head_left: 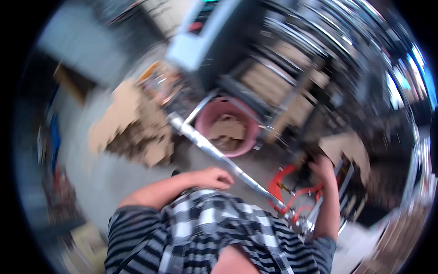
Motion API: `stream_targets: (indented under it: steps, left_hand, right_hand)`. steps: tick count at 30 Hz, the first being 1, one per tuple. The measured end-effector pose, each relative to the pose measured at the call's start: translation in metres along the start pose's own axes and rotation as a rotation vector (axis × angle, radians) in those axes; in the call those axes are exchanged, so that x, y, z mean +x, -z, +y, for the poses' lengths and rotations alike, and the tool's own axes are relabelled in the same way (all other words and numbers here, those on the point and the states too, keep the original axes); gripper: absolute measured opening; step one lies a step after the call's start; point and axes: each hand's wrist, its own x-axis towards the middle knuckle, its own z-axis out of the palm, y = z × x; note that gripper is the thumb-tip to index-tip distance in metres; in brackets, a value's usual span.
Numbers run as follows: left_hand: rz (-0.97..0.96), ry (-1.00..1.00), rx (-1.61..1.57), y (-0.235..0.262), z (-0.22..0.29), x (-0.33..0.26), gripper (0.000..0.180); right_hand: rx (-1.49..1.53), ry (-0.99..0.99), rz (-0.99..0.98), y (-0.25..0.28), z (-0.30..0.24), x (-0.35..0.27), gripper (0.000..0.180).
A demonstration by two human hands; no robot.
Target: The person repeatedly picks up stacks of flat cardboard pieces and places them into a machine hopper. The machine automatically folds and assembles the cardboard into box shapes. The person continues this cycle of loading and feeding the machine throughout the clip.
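Observation:
The whole picture is smeared by motion. My left hand (214, 178) hangs in front of my checked apron (200, 212), its fingers curled in with nothing showing in them. A silvery metal bar (219, 157) runs slantwise just beyond it. On the right, my right hand (323, 168) reaches out to the left edge of a brown cardboard piece (347, 148); blur hides whether the fingers grip it. Orange-red metal parts (276, 185), like a frame or handle, lie below and left of that hand.
A pink tub (204, 121) with cardboard scraps stands beyond the bar. Left of it is a heap of torn cardboard (137, 123) on the grey floor. Dark machinery with metal rollers (305, 39) fills the far right, beside a pale cabinet (187, 48).

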Motion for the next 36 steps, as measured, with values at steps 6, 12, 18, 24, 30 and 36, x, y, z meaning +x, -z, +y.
stream_targets:
  steps: [6, 12, 18, 24, 30, 36]
  left_hand:
    - [0.347, -0.044, -0.413, 0.025, -0.061, -0.104, 0.028]
    - [1.101, -0.313, -0.705, 0.091, -0.123, -0.243, 0.012]
    - [1.990, -0.366, -0.473, 0.180, -0.204, -0.415, 0.022]
    - [2.075, 0.353, -0.331, 0.246, -0.347, -0.488, 0.071]
    - [1.652, 0.094, -0.780, 0.263, -0.405, -0.452, 0.067]
    - [1.654, -0.081, -0.847, 0.260, -0.380, -0.451, 0.066]
  right_hand:
    - [0.684, -0.118, -0.723, 0.004, -0.168, -0.017, 0.031]
    - [0.630, 0.426, -0.659, -0.092, -0.374, 0.075, 0.029]
    - [0.941, 0.173, -0.403, -0.162, -0.560, 0.215, 0.057]
    - [0.868, -0.170, -0.550, -0.242, -0.639, 0.327, 0.063]
    - [0.922, -0.166, -0.689, -0.264, -0.660, 0.332, 0.060]
    - [0.829, -0.353, -0.705, -0.248, -0.663, 0.321, 0.058]
